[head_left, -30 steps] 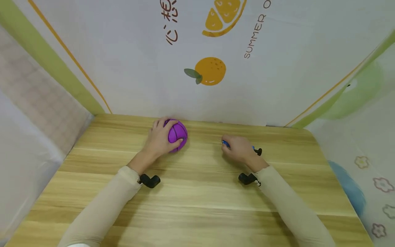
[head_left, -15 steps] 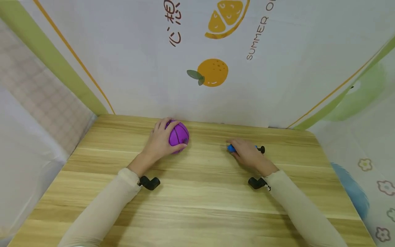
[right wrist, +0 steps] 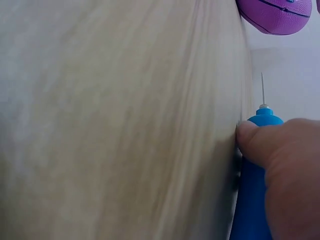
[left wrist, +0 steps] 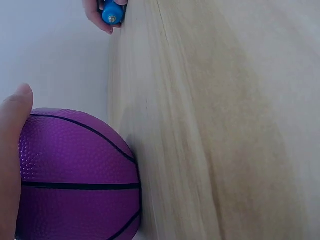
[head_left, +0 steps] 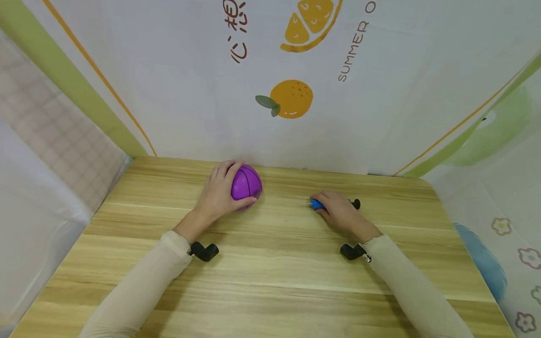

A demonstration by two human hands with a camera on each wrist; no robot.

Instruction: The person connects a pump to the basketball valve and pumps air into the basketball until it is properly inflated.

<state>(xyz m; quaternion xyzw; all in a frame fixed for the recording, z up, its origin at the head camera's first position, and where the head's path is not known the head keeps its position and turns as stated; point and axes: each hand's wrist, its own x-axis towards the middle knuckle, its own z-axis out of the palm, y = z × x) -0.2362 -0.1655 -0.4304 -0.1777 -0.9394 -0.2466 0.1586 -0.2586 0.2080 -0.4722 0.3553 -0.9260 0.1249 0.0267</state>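
Note:
A purple mini basketball [head_left: 247, 183] with black seams sits on the wooden table, close to the back wall. My left hand [head_left: 217, 191] grips it from the left, fingers over the far side and thumb along the near side. To the right, my right hand [head_left: 339, 210] holds a blue ball pump [head_left: 317, 204] low over the tabletop. From the pump's front a thin metal needle [right wrist: 263, 89] points left toward the ball, a gap apart from it. The pump's black handle [head_left: 357, 203] sticks out behind the hand; the palm hides most of the barrel.
The wooden table [head_left: 270, 272] ends at a white wall cloth [head_left: 203, 122] with printed oranges and lettering. Patterned cloths hang at the left and right sides. A black camera mount [head_left: 204, 252] juts from the left wrist, and another camera mount [head_left: 352, 252] from the right.
My right hand has shifted slightly right and loosened from a fist over the pump, baring its blue front and needle. The ball has turned a little under my left hand, whose thumb slid nearer.

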